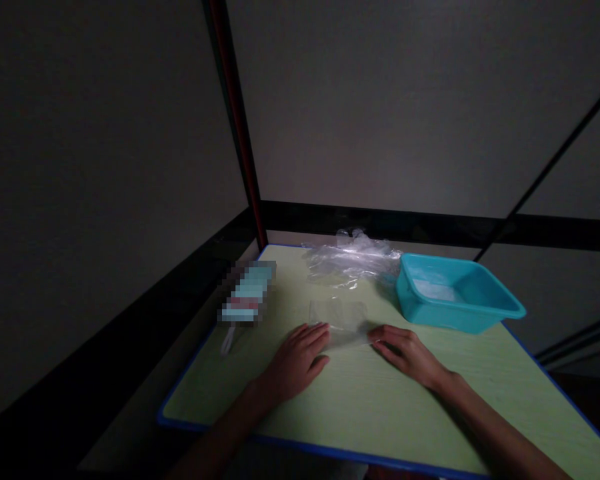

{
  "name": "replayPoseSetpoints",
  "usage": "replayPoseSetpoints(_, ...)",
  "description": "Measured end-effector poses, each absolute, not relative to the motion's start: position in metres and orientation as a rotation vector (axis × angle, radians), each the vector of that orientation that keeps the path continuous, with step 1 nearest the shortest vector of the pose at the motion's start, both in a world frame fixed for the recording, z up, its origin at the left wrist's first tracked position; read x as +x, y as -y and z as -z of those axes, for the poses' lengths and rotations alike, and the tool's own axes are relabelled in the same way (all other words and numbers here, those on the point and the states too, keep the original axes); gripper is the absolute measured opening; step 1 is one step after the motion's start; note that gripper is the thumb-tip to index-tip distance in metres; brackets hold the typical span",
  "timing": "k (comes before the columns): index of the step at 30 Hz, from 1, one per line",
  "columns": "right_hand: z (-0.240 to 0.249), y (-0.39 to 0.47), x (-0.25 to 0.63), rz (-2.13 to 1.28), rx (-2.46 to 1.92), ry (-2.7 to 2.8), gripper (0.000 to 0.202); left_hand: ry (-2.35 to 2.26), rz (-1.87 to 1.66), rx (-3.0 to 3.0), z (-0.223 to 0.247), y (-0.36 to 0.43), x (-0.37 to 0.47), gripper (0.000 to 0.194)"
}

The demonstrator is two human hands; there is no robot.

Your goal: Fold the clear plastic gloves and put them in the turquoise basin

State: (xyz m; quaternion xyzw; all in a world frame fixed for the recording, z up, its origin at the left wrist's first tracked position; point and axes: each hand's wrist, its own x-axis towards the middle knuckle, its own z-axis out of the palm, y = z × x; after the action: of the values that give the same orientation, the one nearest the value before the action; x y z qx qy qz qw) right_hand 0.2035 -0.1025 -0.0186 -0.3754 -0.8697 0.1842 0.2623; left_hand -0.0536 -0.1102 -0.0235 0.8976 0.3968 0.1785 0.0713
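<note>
A: Near side first. Your tabletop [360, 413]: pale green, blue edge. How do your forearms sit?
B: Yours come in from the near side, left one angled up and right, right one angled up and left. They converge toward the middle.
A: And your left hand [297, 360]?
B: Palm down, fingers together, pointing forward and right. Thumb sticks out to the right, apart from them. Released, laid flat rather than clenched. Fingertips on the near left part of the clear plastic piece [343, 317].
A: Your right hand [405, 352]?
B: Back of hand up, wrist bent a bit, fingers bent and pointing left. Fingertips at the near right corner of the plastic. Can't tell if you're pinching it or only touching.
A: So where's the piece relative to you?
B: Flat on the tabletop, between your hands and reaching just beyond your fingertips. See-through, so its near edge is hard to read.
A: Farther out?
B: Left of your left hand, a pale loop [227, 339] at the near end of a pixelated item [249, 293]; can't tell what that is. Beyond your right hand, off to the right, a teal basin [450, 313], upright, something white [435, 289] inside. Past the flat piece, crumpled clear plastic [355, 259] in a heap, near the basin's left side. Then grey wall [380, 120], dark band [380, 221] low across it.
</note>
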Motion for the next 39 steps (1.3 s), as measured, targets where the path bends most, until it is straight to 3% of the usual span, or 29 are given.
replayPoseSetpoints(6,0.01,0.101,0.199,-0.537,-0.955,2.226,0.015,-1.193,-0.607,2.685,0.022,0.109,-0.054,0.038)
replayPoseSetpoints(13,0.003,0.103,0.194,-0.846,-1.061,1.859,0.017,-1.225,-0.913,2.251,0.024,0.101,-0.057,0.026)
replayPoseSetpoints(18,-0.006,0.106,0.188,-0.752,-1.117,1.688,0.021,-1.277,-1.121,1.97,0.003,0.105,-0.055,0.018)
replayPoseSetpoints(27,-0.031,0.12,0.175,-0.931,-1.117,1.445,0.024,-1.162,-1.336,1.516,-0.033,0.118,-0.047,0.019)
replayPoseSetpoints(39,0.024,0.096,0.164,-1.18,-1.222,1.399,0.03,-1.363,-0.925,1.392,0.026,0.07,-0.043,0.019)
